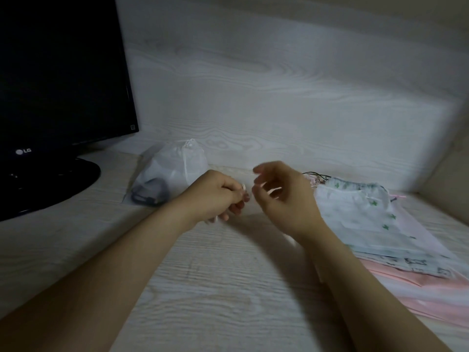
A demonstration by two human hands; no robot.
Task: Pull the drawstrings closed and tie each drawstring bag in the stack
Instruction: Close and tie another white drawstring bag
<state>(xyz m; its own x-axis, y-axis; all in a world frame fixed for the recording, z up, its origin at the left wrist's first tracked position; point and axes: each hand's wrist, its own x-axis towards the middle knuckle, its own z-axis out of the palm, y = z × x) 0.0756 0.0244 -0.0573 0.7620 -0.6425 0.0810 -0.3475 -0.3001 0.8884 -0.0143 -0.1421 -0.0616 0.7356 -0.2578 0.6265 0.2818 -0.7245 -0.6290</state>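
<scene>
1. One dark monitor [58,72] on a round base stands at your far left on the pale wood-grain desk [203,275].
2. One translucent white bag [177,166], its mouth gathered at the top, lies just right of the monitor's base with a dark object [149,193] inside. Your left knuckles cover its near corner.
3. One stack [380,240] of flat bags lies at your right. The cactus-print bag [355,209] is on top and pink layers lie beneath, too overlapped to count.
4. Your left hand [215,196] is curled tight around a white cord [244,189].
5. Your right hand [281,199] hovers just beside it with its fingers loosely bent. It is blurred, so you cannot tell whether it holds anything.
</scene>
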